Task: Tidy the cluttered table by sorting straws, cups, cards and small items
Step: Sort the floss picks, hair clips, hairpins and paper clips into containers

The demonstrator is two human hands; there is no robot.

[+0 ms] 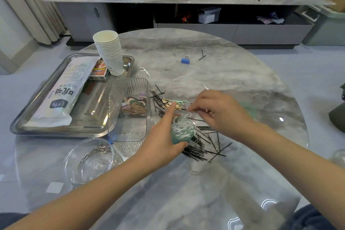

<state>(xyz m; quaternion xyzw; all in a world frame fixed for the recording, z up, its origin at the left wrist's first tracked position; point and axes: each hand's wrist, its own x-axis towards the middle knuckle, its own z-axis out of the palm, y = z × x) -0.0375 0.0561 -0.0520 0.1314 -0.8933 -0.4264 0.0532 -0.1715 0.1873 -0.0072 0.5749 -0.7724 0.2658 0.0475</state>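
My left hand grips a green tub of floss picks above the hairpins on the surface. My right hand pinches one pick at the tub's mouth.

Both hands forward: left gripping, right pinching.

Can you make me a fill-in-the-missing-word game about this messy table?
1. The stack of paper cups stands on the metal ____.
2. The left hand holds a small green container full of white floss ____.
3. The binder clip lying on the table is ____.

Missing words: tray; picks; blue
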